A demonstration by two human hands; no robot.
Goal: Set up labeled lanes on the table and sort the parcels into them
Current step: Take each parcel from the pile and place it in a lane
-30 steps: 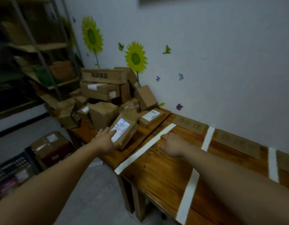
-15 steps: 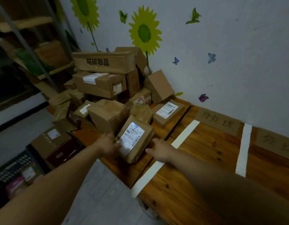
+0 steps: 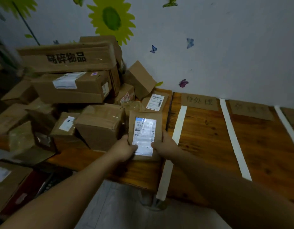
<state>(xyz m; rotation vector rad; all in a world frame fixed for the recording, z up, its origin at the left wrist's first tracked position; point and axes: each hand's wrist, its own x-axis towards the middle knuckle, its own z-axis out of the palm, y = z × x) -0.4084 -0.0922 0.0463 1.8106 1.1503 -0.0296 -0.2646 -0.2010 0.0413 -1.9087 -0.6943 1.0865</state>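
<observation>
I am gripping the labelled parcel (image 3: 145,129) by its near corners, left hand (image 3: 124,148) and right hand (image 3: 166,144) fingers curled round its sides, thumbs on top, over the counter (image 3: 205,146) just left of the first tape strip (image 3: 179,124)

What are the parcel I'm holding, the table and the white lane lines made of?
Parcel: matte brown cardboard, seemingly; its white label looks glossy, catching glare. Table: wood, likely varnished, with visible grain, knots and sheen. Lane lines: flat matte white strips, probably tape or paper.

Dim room, glare on the shipping label (image 3: 144,136) (text washed out), blurred edges
</observation>
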